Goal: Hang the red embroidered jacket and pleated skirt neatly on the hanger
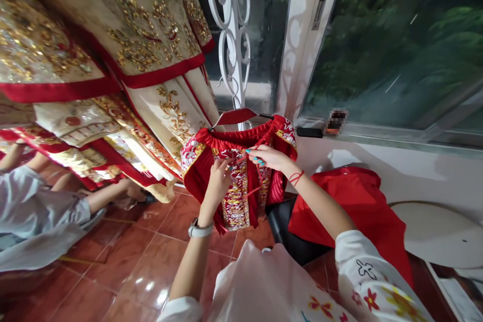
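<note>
A red garment with gold and white embroidery (236, 201) hangs on a hanger (238, 114) in front of me. At its front, the fingers of my right hand (266, 157) pinch a thin red cord (260, 181), and a length of it dangles below in a loose curve. My left hand (220, 176) is closed at the garment's chest, a little left of my right hand. The cord seems to run across to its fingertips, which are partly hidden.
Long cream and gold costumes with red hems (162, 73) hang at the left. A white scrollwork stand (234, 35) rises behind the garment. Red cloth (339, 201) drapes over a black seat (281, 224) at the right. At far left, a person in pale clothes (41, 211) is partly visible.
</note>
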Motion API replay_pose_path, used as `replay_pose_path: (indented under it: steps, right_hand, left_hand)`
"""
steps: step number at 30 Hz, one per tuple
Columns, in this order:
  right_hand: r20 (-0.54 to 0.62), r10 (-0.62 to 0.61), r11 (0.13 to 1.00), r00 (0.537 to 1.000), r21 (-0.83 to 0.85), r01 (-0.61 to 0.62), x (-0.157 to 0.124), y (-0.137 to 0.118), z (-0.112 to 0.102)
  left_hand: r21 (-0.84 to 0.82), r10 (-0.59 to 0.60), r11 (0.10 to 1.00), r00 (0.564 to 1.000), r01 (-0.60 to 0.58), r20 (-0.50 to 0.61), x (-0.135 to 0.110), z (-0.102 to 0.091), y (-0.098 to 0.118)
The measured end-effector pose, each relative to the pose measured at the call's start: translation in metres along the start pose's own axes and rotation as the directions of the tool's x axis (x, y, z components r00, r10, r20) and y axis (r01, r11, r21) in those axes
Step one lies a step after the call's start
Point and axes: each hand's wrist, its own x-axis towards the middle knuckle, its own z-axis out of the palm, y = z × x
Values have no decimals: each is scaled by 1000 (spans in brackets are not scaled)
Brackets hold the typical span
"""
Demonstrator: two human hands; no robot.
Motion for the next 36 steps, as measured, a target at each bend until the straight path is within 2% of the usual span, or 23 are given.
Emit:
replay_pose_path:
  steps: [3, 5, 6, 8, 11, 14, 16, 18, 21, 24, 26, 29, 32, 34, 36]
  right_hand:
    - [-135, -141, 971, 981, -210, 111, -4, -1, -2]
    - [-191, -249, 911, 949, -378, 164, -3, -1, -4]
    - [-205, -305, 875, 930, -445, 189, -3, 0, -4]
    - [-224, -405, 817, 886, -524, 241, -2, 2, -3]
    - [-290, -499, 784, 816, -553, 283, -3, 10, 4]
    - [-385, -566, 775, 729, -551, 310, -5, 17, 14]
    - [-423, -585, 780, 693, -527, 337, -5, 21, 18]
    - [-436, -575, 799, 692, -479, 362, -4, 24, 21]
    - [-452, -513, 851, 730, -380, 362, -2, 28, 23]
    - [-446, -454, 889, 771, -283, 359, -3, 32, 25]
    - [-430, -438, 899, 790, -239, 368, -4, 35, 27]
    - [-432, -403, 914, 807, -155, 374, -6, 41, 28]
    - [-430, -371, 925, 823, -90, 370, -9, 48, 25]
    - [-399, -389, 921, 831, -170, 350, -14, 50, 19]
    - [-356, -435, 880, 827, -363, 306, -19, 47, 9]
  left_hand:
    - [-20, 147, 989, 989, -147, -6, 24, -9, 26]
    - [8, 243, 970, 970, -243, -12, 45, -14, 40]
    - [16, 280, 960, 960, -281, 9, 57, -15, 44]
    - [-6, 309, 951, 944, -310, 117, 77, -14, 47]
    - [-47, 249, 968, 916, -247, 315, 98, -9, 43]
    - [-16, 183, 982, 915, -190, 360, 104, -5, 37]
    - [-26, 147, 989, 916, -148, 373, 104, -4, 34]
    - [-86, 105, 993, 910, -77, 401, 104, -5, 31]
    - [-283, 46, 956, 914, 76, 402, 103, -6, 27]
    - [-563, -12, 796, 935, 223, 354, 101, -7, 26]
    - [-699, -40, 676, 959, 234, 282, 99, -13, 28]
    - [-823, -94, 558, 993, 111, 70, 89, -39, 34]
    - [-892, -180, 444, 967, -83, -179, 67, -77, 38]
    - [-908, -230, 379, 932, -179, -280, 48, -100, 36]
    - [-905, -262, 381, 917, -188, -300, 30, -115, 28]
